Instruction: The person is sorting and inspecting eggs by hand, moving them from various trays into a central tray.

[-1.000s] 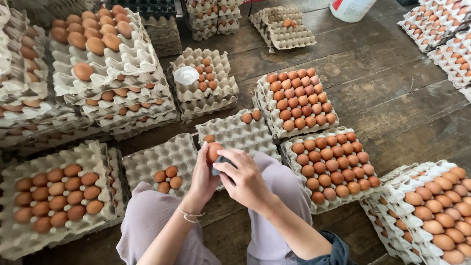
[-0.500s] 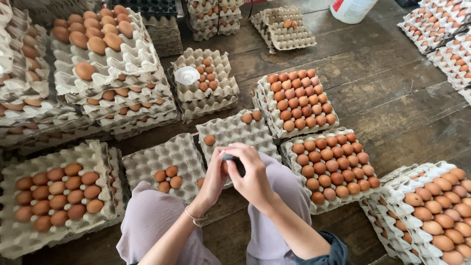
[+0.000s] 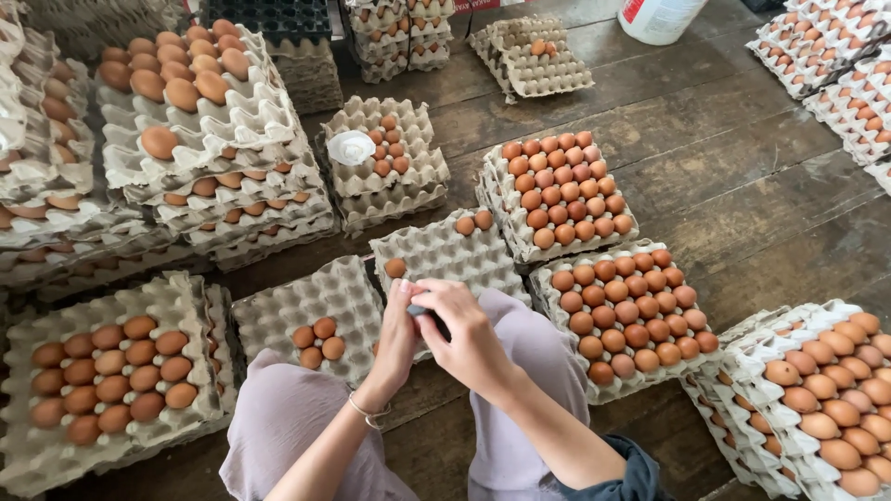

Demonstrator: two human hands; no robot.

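Note:
My left hand (image 3: 397,327) and my right hand (image 3: 467,341) meet over my lap, both closed around a small dark object (image 3: 428,313), which is mostly hidden by my fingers. Just beyond them lies a grey egg tray (image 3: 444,261) holding one brown egg (image 3: 395,268) at its near left corner and two more eggs (image 3: 474,223) at its far edge. A bracelet circles my left wrist.
A nearly bare tray (image 3: 306,299) with several eggs lies to the left, and full trays (image 3: 632,314) sit to the right and beyond (image 3: 560,189). Tall tray stacks (image 3: 200,139) stand at the left, one with a white lid (image 3: 352,147). The floor is dark wood planks (image 3: 742,186).
My left hand held a brown egg against the dark object a second ago. That egg now sits in the tray ahead, and the left hand has come back to the object.

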